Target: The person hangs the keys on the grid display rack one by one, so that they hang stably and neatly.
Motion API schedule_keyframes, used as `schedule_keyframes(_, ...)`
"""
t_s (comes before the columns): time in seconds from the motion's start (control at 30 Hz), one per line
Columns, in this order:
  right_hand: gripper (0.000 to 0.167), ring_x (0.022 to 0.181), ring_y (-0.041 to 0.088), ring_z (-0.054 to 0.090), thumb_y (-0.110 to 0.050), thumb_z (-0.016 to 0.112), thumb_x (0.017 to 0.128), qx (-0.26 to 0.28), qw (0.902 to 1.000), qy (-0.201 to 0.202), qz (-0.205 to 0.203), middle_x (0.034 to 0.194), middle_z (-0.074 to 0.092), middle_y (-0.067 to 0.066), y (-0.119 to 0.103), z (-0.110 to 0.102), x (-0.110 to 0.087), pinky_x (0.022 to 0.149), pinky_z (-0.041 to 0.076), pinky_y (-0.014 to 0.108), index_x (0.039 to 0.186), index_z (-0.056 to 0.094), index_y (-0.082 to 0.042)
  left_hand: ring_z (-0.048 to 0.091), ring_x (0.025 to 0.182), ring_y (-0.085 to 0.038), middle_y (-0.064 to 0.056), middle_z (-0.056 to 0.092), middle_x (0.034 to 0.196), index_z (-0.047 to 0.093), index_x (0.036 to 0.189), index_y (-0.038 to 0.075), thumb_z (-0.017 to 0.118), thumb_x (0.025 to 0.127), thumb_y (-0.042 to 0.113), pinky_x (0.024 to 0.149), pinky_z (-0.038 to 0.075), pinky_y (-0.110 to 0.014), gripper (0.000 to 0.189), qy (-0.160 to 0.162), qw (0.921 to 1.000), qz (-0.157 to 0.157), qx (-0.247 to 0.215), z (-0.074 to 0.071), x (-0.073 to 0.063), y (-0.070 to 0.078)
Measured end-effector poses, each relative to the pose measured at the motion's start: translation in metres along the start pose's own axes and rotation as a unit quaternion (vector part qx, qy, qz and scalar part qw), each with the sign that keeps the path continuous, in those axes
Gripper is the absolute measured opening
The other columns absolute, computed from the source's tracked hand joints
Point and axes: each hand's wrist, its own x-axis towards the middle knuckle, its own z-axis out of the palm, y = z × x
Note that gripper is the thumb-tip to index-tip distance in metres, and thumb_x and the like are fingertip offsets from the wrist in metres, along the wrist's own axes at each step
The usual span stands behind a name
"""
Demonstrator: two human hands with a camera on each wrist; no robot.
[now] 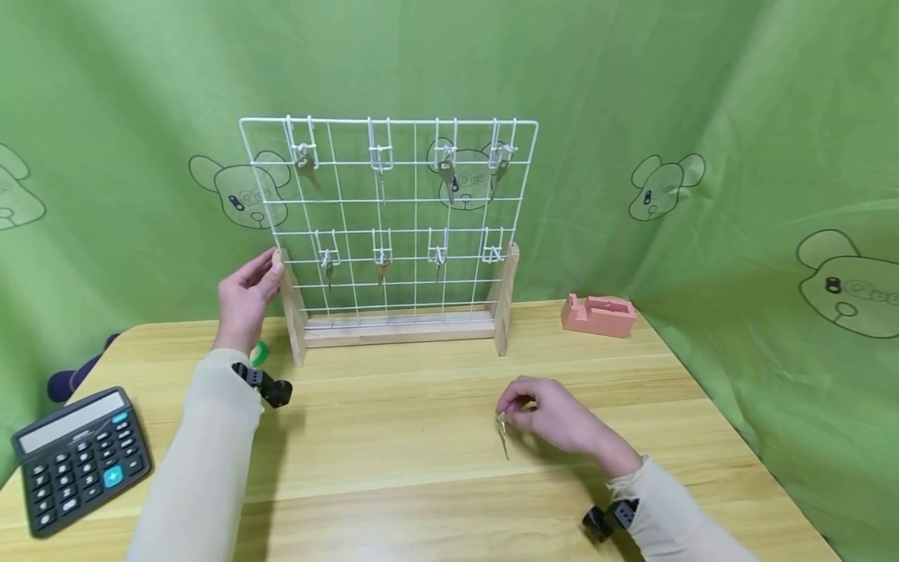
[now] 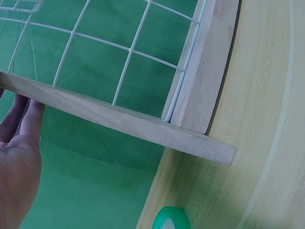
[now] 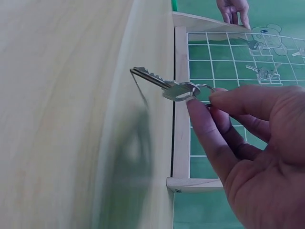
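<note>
My right hand [image 1: 555, 414] pinches a small metal key [image 3: 176, 90] by its ring, between thumb and index finger, above the tabletop. The key's blade points away from the fingertips. My left hand [image 1: 246, 297] grips the top of the left wooden upright [image 1: 291, 312] of a white wire grid rack [image 1: 414, 201]. In the left wrist view, the fingers [image 2: 32, 119] of that hand lie against the upright's outer side. White hooks in two rows sit on the grid, and several keys hang from them, one being an upper-left key [image 1: 307, 168].
A pink tape dispenser [image 1: 599, 315] stands right of the rack on the wooden table [image 1: 393, 437]. Near the left wrist lies a green tape roll [image 1: 260, 353]. A black calculator [image 1: 83, 460] is at the left edge, with a purple object [image 1: 63, 385] behind it. Green curtain [image 1: 597, 94] surrounds the table.
</note>
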Motion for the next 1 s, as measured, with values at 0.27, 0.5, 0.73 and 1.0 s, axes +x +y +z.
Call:
schedule_keyframes(0.27, 0.016, 0.088, 0.019, 0.06, 0.003, 0.069, 0.085, 0.024, 0.9994, 0.019, 0.015, 0.091, 0.064, 0.0, -0.008, -0.004, 0.002, 0.082, 0.057, 0.031, 0.096, 0.07, -0.009, 0.054, 0.121, -0.022, -0.015, 0.051, 0.141, 0.056, 0.138, 0.013, 0.07, 0.092, 0.016, 0.097, 0.049, -0.022, 0.048, 0.003, 0.9998, 0.004, -0.019, 0.001, 0.002, -0.002)
schedule_keyframes(0.5, 0.017, 0.087, 0.018, 0.06, 0.003, 0.069, 0.086, 0.016, 0.9991, 0.039, 0.01, 0.09, 0.064, -0.001, -0.012, -0.009, 0.006, 0.08, 0.057, 0.034, 0.095, 0.071, -0.01, 0.056, 0.118, -0.02, -0.015, 0.053, 0.138, 0.058, 0.136, 0.012, 0.07, 0.091, 0.016, 0.095, 0.05, -0.021, 0.047, 0.01, 0.9996, 0.006, -0.024, 0.001, 0.001, -0.003)
schedule_keyframes(0.73, 0.015, 0.087, 0.019, 0.06, 0.002, 0.07, 0.086, 0.017, 0.9982, 0.057, 0.006, 0.09, 0.064, -0.002, -0.014, -0.014, 0.015, 0.08, 0.057, 0.034, 0.095, 0.071, -0.01, 0.055, 0.12, -0.022, -0.015, 0.052, 0.139, 0.056, 0.137, 0.013, 0.07, 0.092, 0.018, 0.096, 0.05, -0.021, 0.047, 0.008, 0.9999, 0.007, -0.013, 0.001, 0.0, -0.002)
schedule_keyframes(1.0, 0.014, 0.088, 0.019, 0.061, 0.001, 0.07, 0.087, 0.03, 0.9965, 0.078, 0.004, 0.091, 0.065, -0.001, -0.018, -0.017, 0.022, 0.081, 0.057, 0.034, 0.095, 0.071, -0.01, 0.053, 0.123, -0.023, -0.015, 0.051, 0.141, 0.055, 0.139, 0.013, 0.069, 0.093, 0.018, 0.096, 0.049, -0.02, 0.048, 0.007, 1.0, 0.002, -0.005, 0.001, -0.001, 0.0)
